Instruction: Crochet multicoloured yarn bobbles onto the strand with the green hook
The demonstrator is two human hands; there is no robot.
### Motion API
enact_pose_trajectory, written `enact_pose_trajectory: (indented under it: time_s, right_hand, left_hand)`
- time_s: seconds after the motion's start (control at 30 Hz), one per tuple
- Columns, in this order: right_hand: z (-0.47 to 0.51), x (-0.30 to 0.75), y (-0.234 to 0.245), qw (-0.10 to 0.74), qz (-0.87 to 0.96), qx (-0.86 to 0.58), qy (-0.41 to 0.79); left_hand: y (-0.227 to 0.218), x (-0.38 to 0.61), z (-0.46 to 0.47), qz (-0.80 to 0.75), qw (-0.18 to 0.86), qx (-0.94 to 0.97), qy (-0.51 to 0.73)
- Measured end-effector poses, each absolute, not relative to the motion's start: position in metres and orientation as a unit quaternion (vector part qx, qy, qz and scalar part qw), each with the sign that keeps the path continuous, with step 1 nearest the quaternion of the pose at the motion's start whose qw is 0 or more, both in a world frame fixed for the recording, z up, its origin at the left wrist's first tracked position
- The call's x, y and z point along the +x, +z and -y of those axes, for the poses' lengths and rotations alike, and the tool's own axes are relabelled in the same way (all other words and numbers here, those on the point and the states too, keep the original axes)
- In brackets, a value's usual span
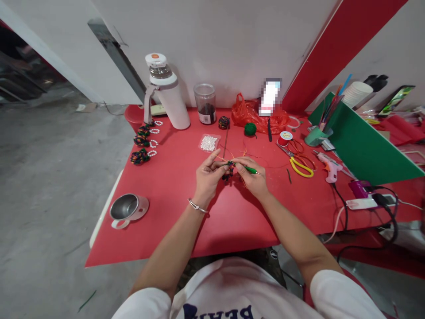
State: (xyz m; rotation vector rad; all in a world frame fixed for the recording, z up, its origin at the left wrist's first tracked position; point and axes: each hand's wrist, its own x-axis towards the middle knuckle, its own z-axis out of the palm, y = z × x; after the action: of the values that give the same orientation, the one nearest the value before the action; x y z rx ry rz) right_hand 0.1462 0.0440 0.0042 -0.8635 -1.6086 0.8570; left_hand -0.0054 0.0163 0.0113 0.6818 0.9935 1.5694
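Over the middle of the red table [172, 208], my left hand [207, 177] pinches a small multicoloured knotted cord piece [228, 170], with thin coloured strands trailing from it. My right hand [250, 175] is closed round a green-handled hook tool [249, 169] whose tip points into that knotted piece. A silver bracelet sits on my left wrist. The two hands almost touch at the knot.
A bag of white beads [209, 143] lies just behind the hands. Finished knotted pieces with bead rings [141, 144] line the left side. A steel mug [126, 209], white flask [168, 95], jar [205, 104], yellow scissors [300, 166], pink glue gun [328, 167] and green board [361, 141] stand around.
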Motion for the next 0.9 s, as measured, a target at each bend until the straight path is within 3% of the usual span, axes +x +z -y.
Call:
enact_pose_trajectory:
  time_s: [0.3, 0.6, 0.8, 0.9]
  right_hand:
    - [-0.045, 0.145, 0.003, 0.543, 0.645, -0.356, 0.403]
    - [-0.041, 0.144, 0.004, 0.537, 0.683, -0.341, 0.359]
    - [-0.034, 0.143, 0.01, 0.558, 0.716, -0.309, 0.283]
    - [-0.038, 0.145, 0.011, 0.538, 0.734, -0.292, 0.294]
  left_hand:
    - [0.008, -0.006, -0.016, -0.409, 0.548, 0.303, 0.664]
    - [0.014, -0.005, -0.017, -0.399, 0.549, 0.288, 0.676]
    - [0.013, -0.011, -0.017, -0.385, 0.634, 0.205, 0.639]
    - [0.013, -0.011, -0.017, -0.395, 0.627, 0.21, 0.638]
